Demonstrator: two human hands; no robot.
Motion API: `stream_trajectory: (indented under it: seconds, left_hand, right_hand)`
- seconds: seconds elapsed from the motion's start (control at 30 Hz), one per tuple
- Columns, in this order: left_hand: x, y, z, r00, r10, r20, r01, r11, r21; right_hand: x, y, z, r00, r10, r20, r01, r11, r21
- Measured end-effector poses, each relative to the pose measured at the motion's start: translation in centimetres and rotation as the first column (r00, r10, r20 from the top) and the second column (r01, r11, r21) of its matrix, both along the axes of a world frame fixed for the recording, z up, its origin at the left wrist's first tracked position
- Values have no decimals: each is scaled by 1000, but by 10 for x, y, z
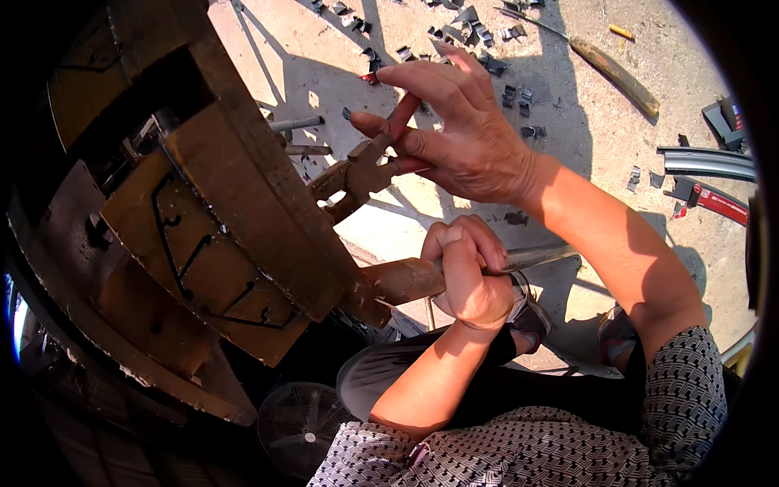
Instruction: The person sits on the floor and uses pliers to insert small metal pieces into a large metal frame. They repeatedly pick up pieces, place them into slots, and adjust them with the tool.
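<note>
My right hand point(466, 134) holds a pair of pliers point(369, 172) with reddish handles, fingers spread along and between them. The dark, worn jaws point left against the edge of a large rusty metal machine part point(251, 187); what lies between them is hard to make out. Below it, my left hand point(471, 272) is wrapped in a fist around a metal bar point(404, 280), flat and brown on the machine side. To the right of the fist it continues as a grey round tube point(540, 257). The machine's yellowish-brown plate point(191, 252) has thin black bent slots in it.
Several dark curved scraps point(471, 32) litter the concrete floor point(544, 146) beyond my hands. A wooden-handled tool point(613, 77) lies at the far right, near a small yellow stick point(621, 32). Grey curved strips point(706, 162) are at the right edge. A round fan point(308, 434) stands below the machine.
</note>
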State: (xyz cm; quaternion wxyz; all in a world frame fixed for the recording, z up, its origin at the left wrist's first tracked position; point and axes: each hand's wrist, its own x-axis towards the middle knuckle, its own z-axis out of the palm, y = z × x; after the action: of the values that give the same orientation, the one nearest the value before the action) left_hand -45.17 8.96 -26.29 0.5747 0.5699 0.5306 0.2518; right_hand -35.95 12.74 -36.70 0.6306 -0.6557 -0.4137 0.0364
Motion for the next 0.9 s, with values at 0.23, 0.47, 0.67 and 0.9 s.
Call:
stream_trajectory:
  seconds: [0.23, 0.47, 0.67, 0.9]
  left_hand:
    - [-1, 4, 4, 999, -32, 2, 32, 998, -62]
    - [-2, 1, 2, 999, 0, 35, 3, 998, -61]
    - [-4, -1, 4, 999, 10, 41, -7, 997, -71]
    - [-7, -1, 2, 1000, 6, 18, -5, 999, -48]
  right_hand:
    - [-4, 15, 7, 994, -102, -37, 102, 995, 13]
    - [6, 27, 8, 996, -77, -35, 81, 991, 105]
    - [0, 33, 10, 998, -23, -57, 27, 998, 60]
    - [10, 42, 8, 1000, -3, -8, 4, 995, 98]
